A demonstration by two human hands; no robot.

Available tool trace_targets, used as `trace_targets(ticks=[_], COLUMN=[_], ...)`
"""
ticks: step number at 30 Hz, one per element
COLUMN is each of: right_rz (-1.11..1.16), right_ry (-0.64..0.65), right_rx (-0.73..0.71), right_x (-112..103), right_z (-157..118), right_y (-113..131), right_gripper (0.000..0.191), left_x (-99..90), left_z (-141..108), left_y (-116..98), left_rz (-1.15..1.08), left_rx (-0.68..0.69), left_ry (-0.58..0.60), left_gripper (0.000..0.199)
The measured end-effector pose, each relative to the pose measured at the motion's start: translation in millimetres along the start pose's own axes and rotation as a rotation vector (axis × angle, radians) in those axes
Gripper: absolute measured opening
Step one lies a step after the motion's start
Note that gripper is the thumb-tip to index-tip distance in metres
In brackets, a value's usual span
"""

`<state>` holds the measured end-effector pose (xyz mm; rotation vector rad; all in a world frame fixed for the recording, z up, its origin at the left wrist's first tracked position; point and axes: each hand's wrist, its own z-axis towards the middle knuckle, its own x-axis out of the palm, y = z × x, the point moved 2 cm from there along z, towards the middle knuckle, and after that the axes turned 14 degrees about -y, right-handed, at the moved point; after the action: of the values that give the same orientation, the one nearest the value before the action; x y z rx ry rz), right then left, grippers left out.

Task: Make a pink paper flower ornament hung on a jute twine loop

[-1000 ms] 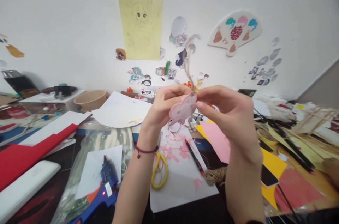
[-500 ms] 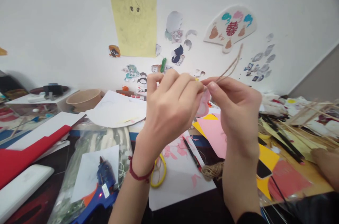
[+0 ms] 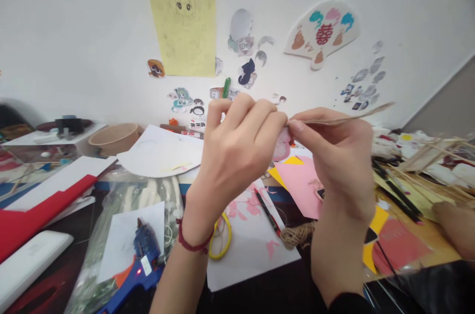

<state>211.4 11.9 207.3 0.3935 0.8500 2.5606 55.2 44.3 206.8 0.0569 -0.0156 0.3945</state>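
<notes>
My left hand, with a dark red bracelet on its wrist, is raised at the centre, its fingers closed on a pink piece that shows below the fingertips. My right hand pinches brown twine between thumb and forefinger. The fingertips of both hands nearly meet at the top of the pink piece. The twine's loose end points right, above my right hand. My left hand hides part of the pink piece.
Below are yellow-handled scissors, a white sheet with pink scraps, a twine bundle and pink paper. A blue glue gun lies left. Another person's hand rests at the right edge.
The twine's loose end has swung from pointing steeply up to lying low towards the right. My right hand has turned slightly and shifted a little right. The whole view has shifted slightly.
</notes>
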Motion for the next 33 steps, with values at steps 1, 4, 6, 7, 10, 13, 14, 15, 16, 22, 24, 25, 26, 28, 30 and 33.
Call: trace_targets(ticks=[1, 4, 6, 7, 10, 13, 14, 15, 16, 22, 24, 25, 26, 28, 30, 33], right_rz=[0.008, -0.002, -0.018, -0.016, 0.01, 0.014, 0.012, 0.011, 0.013, 0.06, 0.051, 0.04, 0.03, 0.018, 0.013, 0.003], right_ry=[-0.001, -0.016, -0.02, -0.023, -0.029, -0.023, -0.016, -0.007, 0.004, 0.039, 0.029, 0.021, 0.013, 0.013, 0.033, 0.064], right_rx=[-0.002, -0.01, -0.012, -0.017, -0.046, -0.056, -0.049, -0.037, -0.023, 0.032, 0.039, 0.04, 0.04, 0.037, 0.038, 0.049], right_x=[-0.3, -0.5, 0.1, 0.3, 0.7, 0.8, 0.9, 1.0, 1.1, 2.2, 2.6, 2.7, 2.7, 2.5, 2.0, 0.3], right_z=[0.3, 0.5, 0.3, 0.3, 0.1, 0.2, 0.2, 0.2, 0.2, 0.1, 0.4, 0.6, 0.9, 1.6, 2.1, 2.3], right_y=[-0.4, -0.8, -0.7, -0.5, 0.3, 0.3, 0.0, -0.3, -0.7, -1.2, -1.3, -1.5, -1.7, -2.3, -3.3, -5.0], right_gripper=[0.008, 0.009, 0.01, 0.009, 0.007, 0.008, 0.008, 0.008, 0.007, 0.003, 0.005, 0.007, 0.01, 0.014, 0.015, 0.015], left_x=[0.0, -1.2, -2.3, -2.7, -3.3, -2.7, -2.5, -2.4, -2.4, -2.8, -2.8, -2.6, -2.4, -1.8, -1.4, -0.8], left_z=[-0.4, -0.7, -0.4, -0.2, 0.3, 0.5, 0.5, 0.5, 0.5, 0.6, 0.3, 0.0, -0.4, -1.2, -1.8, -2.0], left_y=[0.1, 1.1, 2.1, 2.4, 2.3, 1.2, 0.8, 0.4, 0.0, -0.3, -0.3, -0.2, -0.2, 0.0, 0.2, 0.6], left_rz=[0.014, 0.033, 0.025, 0.021, 0.034, 0.068, 0.076, 0.082, 0.085, 0.091, 0.09, 0.091, 0.09, 0.08, 0.062, 0.056], left_rx=[0.018, 0.027, 0.005, 0.0, 0.023, 0.057, 0.066, 0.074, 0.08, 0.091, 0.102, 0.105, 0.107, 0.096, 0.082, 0.079], left_ry=[-0.02, -0.071, -0.069, -0.062, -0.06, -0.08, -0.086, -0.091, -0.094, -0.078, -0.089, -0.09, -0.088, -0.08, -0.077, -0.059], left_gripper=[0.009, 0.005, 0.004, 0.004, 0.006, 0.008, 0.009, 0.009, 0.009, 0.009, 0.009, 0.009, 0.009, 0.01, 0.009, 0.008])
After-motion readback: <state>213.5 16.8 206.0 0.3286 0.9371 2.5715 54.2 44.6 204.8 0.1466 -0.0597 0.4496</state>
